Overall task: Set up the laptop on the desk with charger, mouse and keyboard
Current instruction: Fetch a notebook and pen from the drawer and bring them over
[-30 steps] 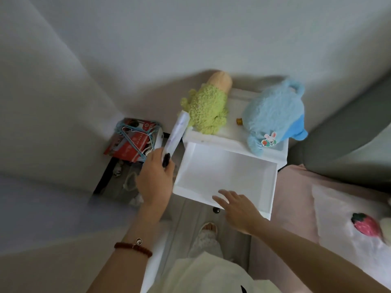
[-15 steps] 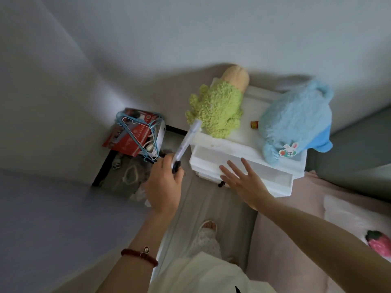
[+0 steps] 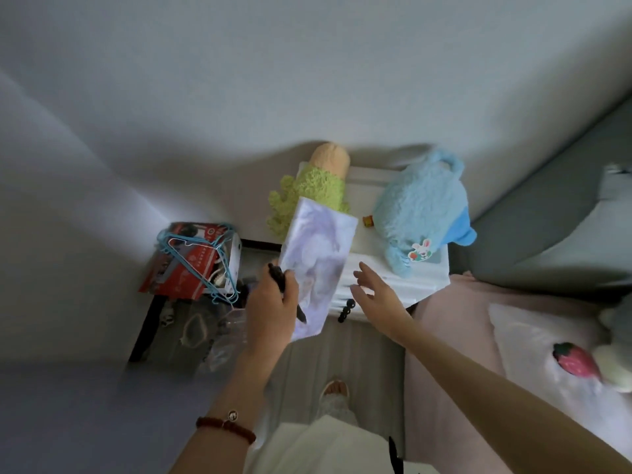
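My left hand [image 3: 272, 311] grips a thin flat rectangular pad [image 3: 316, 268] with a pale lilac and white print, tilted so its printed face shows. Whether it is a mouse pad I cannot tell. My right hand [image 3: 378, 295] hovers open, fingers spread, just in front of the white bedside cabinet [image 3: 427, 280], whose drawer is pushed in. Neither laptop, charger, mouse nor keyboard is in view.
A green plush [image 3: 313, 189] and a blue plush [image 3: 422, 213] sit on the cabinet top. A red and white box with blue hangers [image 3: 195, 260] lies on clutter to the left. A pink bed [image 3: 478, 323] with a strawberry pillow [image 3: 574, 362] fills the right. White walls stand behind.
The open drawer has been pushed shut by my right hand, which has now drawn back from it. My left hand has turned the flat pad from edge-on to face-on.
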`<state>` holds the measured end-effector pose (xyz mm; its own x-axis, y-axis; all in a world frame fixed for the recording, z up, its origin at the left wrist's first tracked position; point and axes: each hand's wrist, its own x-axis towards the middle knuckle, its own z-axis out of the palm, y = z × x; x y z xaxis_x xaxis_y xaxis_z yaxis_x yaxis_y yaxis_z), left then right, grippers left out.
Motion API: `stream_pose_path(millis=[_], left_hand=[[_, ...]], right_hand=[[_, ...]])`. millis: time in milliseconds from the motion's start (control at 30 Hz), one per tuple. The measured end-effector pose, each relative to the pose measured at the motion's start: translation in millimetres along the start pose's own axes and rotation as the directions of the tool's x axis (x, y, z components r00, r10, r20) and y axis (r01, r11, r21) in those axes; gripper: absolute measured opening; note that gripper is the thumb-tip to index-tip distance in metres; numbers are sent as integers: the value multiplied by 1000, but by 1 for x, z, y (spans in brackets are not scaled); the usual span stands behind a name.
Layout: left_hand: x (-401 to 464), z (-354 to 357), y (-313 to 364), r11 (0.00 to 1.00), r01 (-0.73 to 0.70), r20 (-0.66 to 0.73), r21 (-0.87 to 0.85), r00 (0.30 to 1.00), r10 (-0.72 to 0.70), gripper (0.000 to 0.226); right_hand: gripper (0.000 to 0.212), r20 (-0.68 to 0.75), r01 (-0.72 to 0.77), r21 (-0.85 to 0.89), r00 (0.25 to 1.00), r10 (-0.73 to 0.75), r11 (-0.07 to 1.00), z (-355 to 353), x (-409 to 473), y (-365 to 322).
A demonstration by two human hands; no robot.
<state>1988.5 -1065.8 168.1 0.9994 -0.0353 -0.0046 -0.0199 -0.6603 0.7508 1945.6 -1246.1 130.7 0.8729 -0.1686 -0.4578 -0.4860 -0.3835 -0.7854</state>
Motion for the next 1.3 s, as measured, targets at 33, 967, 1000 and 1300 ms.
stream_pose_path(millis=[33, 967, 1000, 1300], left_hand=[[-1, 4, 7, 998, -39, 38, -56, 998, 41, 25], [-776, 85, 180, 424, -594, 726, -683, -493, 480, 30], [-814, 75, 173, 412, -584, 715, -699, -557, 423, 29], [-1107, -13, 95, 293, -298, 347, -908, -929, 131, 29]], right_hand=[[54, -26, -16, 158, 999, 20, 987, -7, -7, -6], [8, -552, -79, 775, -569, 610, 627, 143, -841, 269], [9, -494, -44, 797, -621, 609, 602, 165, -867, 272], [14, 27, 234, 903, -868, 496, 361, 337, -1068, 298]])
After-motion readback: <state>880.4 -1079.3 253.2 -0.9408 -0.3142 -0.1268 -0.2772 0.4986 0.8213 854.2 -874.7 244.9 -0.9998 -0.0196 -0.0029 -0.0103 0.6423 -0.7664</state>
